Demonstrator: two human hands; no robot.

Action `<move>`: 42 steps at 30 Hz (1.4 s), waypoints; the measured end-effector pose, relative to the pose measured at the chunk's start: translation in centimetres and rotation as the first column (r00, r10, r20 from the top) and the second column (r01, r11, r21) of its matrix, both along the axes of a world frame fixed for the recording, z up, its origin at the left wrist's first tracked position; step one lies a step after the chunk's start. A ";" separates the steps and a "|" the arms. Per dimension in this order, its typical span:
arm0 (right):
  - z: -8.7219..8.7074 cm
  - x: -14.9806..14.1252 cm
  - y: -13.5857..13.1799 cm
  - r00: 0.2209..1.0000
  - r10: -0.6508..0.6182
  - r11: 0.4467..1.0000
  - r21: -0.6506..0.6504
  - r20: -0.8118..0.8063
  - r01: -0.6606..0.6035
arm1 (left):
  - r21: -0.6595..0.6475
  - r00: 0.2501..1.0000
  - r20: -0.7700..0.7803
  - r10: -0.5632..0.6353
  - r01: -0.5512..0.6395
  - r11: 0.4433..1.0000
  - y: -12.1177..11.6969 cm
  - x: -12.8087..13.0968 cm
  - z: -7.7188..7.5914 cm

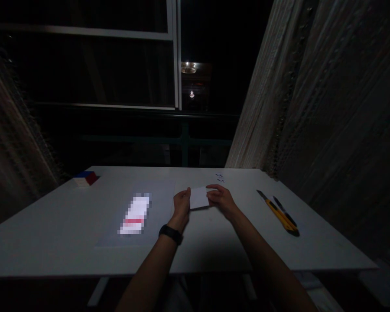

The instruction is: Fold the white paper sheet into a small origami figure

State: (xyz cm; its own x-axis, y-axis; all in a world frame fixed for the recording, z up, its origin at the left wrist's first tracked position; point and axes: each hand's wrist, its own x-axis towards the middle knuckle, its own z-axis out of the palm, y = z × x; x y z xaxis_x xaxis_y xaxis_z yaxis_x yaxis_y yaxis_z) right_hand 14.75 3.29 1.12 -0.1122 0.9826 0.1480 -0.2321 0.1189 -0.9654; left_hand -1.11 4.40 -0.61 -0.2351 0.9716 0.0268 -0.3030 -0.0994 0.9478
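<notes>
A small white piece of paper [199, 197] is held up over the table between both hands. My left hand [181, 203], with a dark band on its wrist, grips its left edge, thumb on top. At the right edge, my right hand [221, 200] pinches the paper with its fingers bent, the index finger reaching above the top corner. Left of the hands, a larger pale sheet [164, 195] lies flat, bearing a bright, pixelated rectangle [136, 212] with a pink band, perhaps a lit screen.
A yellow and black utility knife [281, 216] lies at the right beside a dark pen [284, 209]. A puzzle cube [86, 178] sits at the back left. Small dark blue marks or bits [219, 177] show near the back edge of the white table [52, 234]. Curtains [256, 95] flank a dark window.
</notes>
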 end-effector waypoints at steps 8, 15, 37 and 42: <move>0.1 0.1 0.1 1.000 -0.002 1.000 0.002 -0.019 0.002 | -0.001 0.998 0.060 -0.030 0.031 1.000 0.1 0.2 -0.1; 0.3 0.2 0.0 1.000 0.021 1.000 0.003 -0.010 -0.021 | -0.020 0.997 0.034 -0.064 0.065 0.998 0.2 0.1 -0.1; 0.5 0.2 -0.2 1.000 0.013 1.000 -0.004 -0.009 -0.013 | -0.017 0.994 0.085 -0.067 0.068 0.998 -0.2 0.0 0.3; 0.5 0.2 -0.3 1.000 -0.003 1.000 -0.016 -0.023 0.002 | -0.011 0.995 0.079 -0.057 0.058 0.998 -0.2 -0.1 0.3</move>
State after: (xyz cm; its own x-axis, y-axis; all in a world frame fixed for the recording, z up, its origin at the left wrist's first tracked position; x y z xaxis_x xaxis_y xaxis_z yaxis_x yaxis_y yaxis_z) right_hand 14.91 3.03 1.62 -0.1066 0.9851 0.1352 -0.2536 0.1045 -0.9616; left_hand -1.25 4.19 -0.35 -0.1797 0.9837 -0.0024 -0.3814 -0.0675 0.9219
